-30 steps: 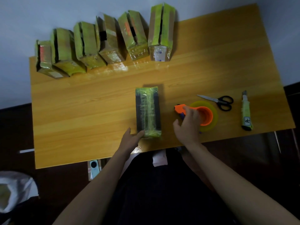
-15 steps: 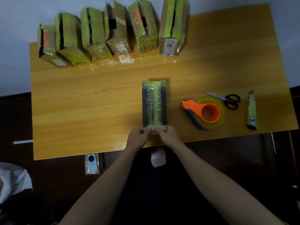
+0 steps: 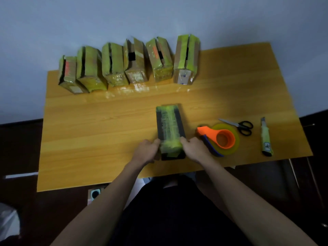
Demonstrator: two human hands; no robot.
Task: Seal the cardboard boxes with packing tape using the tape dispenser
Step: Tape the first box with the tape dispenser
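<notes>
Pressing of tape end onto dark box (image 3: pixel 170 128) observed, near front edge of desk (image 3: pixel 99 121), centre. Box grasped at near end by left hand (image 3: pixel 146 151) and right hand (image 3: pixel 194 149), fingers curled on either side. Tape dispenser (image 3: pixel 219 139), held a second ago by right hand, now set down just right of box; strip judged applied, smoothing in progress. Six boxes (image 3: pixel 127 65) ranged along back edge. Scissors (image 3: pixel 238 126), utility knife (image 3: pixel 265 137) toward right edge. Nothing obstructing.
</notes>
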